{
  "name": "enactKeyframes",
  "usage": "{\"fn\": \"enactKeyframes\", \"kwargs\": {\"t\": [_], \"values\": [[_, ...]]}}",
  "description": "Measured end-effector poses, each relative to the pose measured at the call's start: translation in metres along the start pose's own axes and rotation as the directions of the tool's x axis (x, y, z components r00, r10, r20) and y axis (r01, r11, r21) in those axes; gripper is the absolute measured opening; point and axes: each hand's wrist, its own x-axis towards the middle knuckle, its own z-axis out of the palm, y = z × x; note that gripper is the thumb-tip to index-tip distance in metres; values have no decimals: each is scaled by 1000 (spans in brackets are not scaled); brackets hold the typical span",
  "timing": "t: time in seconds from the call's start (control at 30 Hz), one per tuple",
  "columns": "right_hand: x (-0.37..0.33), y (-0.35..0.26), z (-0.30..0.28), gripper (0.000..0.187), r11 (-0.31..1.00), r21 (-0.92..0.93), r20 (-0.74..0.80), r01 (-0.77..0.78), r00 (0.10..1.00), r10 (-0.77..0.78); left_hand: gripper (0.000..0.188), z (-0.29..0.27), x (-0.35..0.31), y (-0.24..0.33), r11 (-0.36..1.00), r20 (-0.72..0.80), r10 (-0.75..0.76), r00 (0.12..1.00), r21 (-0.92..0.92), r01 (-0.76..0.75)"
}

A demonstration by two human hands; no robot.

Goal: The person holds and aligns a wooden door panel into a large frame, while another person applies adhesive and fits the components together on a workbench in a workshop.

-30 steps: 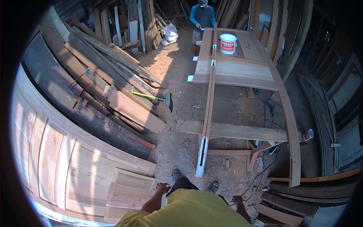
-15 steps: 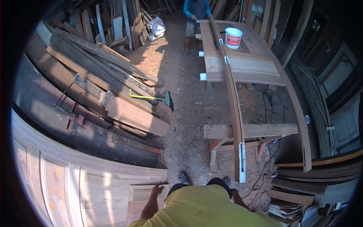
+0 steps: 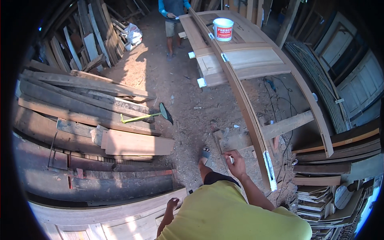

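My right hand [image 3: 237, 161] is raised in front of me with its fingers curled, just over the near end of a wooden cross board [image 3: 280, 127] that lies under a long curved wooden frame [image 3: 250, 116]. A small pale spot shows by its fingers; I cannot tell whether it is held. My left hand [image 3: 173, 204] hangs loosely closed at my side, above a pale door panel [image 3: 100, 214], with nothing seen in it. My sandalled foot [image 3: 205, 154] stands on the dirt floor.
A white bucket [image 3: 223, 29] stands on a panelled door [image 3: 240, 56] at the far end, where another person [image 3: 174, 12] in a blue top stands. Stacked planks [image 3: 88, 116] and a green-handled tool [image 3: 146, 116] lie left. Cables [image 3: 280, 96] trail right, beside stacked wood [image 3: 340, 152].
I have stepped forward and turned left, so the curved frame now lies further right. My right hand has come up from my side toward the cross board.
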Motion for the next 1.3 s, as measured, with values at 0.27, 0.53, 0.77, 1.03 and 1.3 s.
{"fn": "enactKeyframes", "kwargs": {"t": [0.27, 0.53, 0.77, 1.03, 1.3], "values": [[140, 2, 39, 37, 929, -361, -207, 79, 965, -163, 34, -97, 125, 64, 998, -29, -6, 1000, -64, 4], [146, -5, 46, 53, 859, -506, -164, -74, 986, -11, 65, -274, 274, 281, 585, 154, -16, 988, -800, 134], [159, -8, 44, 59, 844, -518, -203, -137, 979, 35, 96, -356, 395, 532, 124, 70, 368, 927, -992, 25], [159, -16, 48, 60, 820, -504, -314, -271, 942, 118, 104, -365, 420, 585, -54, 194, 427, 883, -970, 239], [160, -16, 47, 59, 822, -490, -314, -290, 938, 145, 112, -374, 417, 577, 23, 243, 388, 889, -967, 254]]}}
